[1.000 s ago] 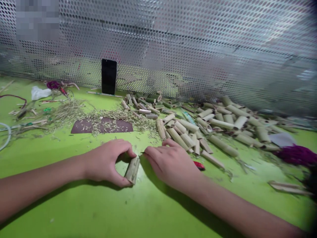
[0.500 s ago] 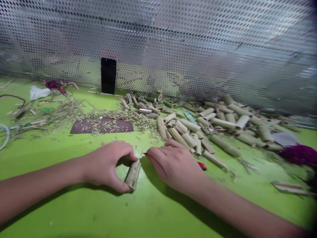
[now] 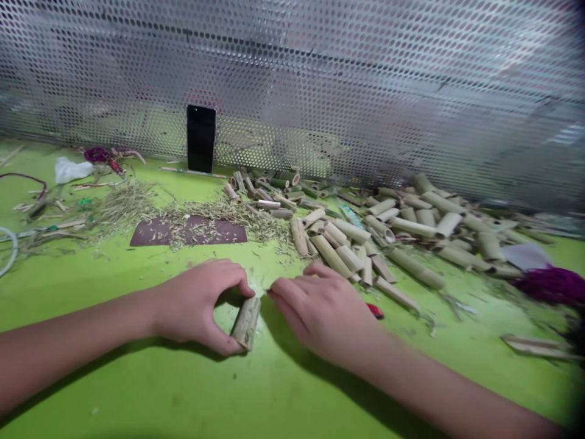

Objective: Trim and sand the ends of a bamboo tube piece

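Observation:
Near the front middle, my left hand (image 3: 208,308) pinches a short piece of bamboo (image 3: 247,323) by its two ends, thumb at the near end and finger at the far end. The piece stands tilted just above or on the green table, with a patchy, scraped-looking surface. Just to its right, my right hand (image 3: 322,308) is closed around a slim tool with a red end (image 3: 375,310). Only that red end and a small dark tip at my fingertips show, so its exact kind is hidden. The tip is close to the bamboo, apparently not touching it.
A large heap of cut bamboo pieces (image 3: 351,244) spreads over the back right. Shavings lie on brown sandpaper-like sheet (image 3: 212,233). A phone (image 3: 201,139) leans against the perforated metal panel (image 3: 297,79). Purple yarn (image 3: 553,286) sits at right, white crumpled tissue (image 3: 72,170) at left.
My right hand, with the tool in it, has shifted slightly toward me, and the dark tip shows less. The left hand and bamboo have barely moved.

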Demonstrator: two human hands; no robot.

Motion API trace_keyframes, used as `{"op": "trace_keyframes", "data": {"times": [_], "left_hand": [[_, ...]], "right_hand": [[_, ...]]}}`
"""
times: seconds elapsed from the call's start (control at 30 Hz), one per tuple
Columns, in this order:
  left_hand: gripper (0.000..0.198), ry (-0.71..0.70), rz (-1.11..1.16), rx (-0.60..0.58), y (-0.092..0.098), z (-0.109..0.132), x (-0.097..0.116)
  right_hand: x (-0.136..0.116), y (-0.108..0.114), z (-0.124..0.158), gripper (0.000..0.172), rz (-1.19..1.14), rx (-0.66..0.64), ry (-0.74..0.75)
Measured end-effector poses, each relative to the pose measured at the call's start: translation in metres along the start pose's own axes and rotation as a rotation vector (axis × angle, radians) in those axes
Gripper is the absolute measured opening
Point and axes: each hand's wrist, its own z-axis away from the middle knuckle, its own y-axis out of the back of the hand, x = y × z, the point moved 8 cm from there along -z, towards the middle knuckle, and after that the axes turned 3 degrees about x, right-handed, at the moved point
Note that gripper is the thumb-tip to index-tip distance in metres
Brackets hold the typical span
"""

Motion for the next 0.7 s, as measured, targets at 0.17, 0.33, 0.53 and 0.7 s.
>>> {"op": "trace_keyframes", "data": {"times": [0.17,0.33,0.53,0.7], "left_hand": [[0.042,-0.009,-0.016,0.005,0.0005,0.0,0.0001],[0.04,-0.012,-0.018,0.002,0.0006,-0.0006,0.0011],[0.037,0.012,0.004,0.026,0.0024,-0.0018,-0.0012],[0.035,0.017,-0.004,0.02,0.0016,-0.0013,-0.0032]], "right_hand": [[-0.0012,-0.0001,-0.0001,0.024,0.0,-0.002,0.014],[-0.0036,0.0013,0.0007,0.023,-0.041,0.004,0.037],[-0.0025,0.0023,-0.0005,0.024,-0.021,0.018,0.03],[0.0042,-0.0038,0.0005,0.022,0.019,-0.01,-0.018]]}}
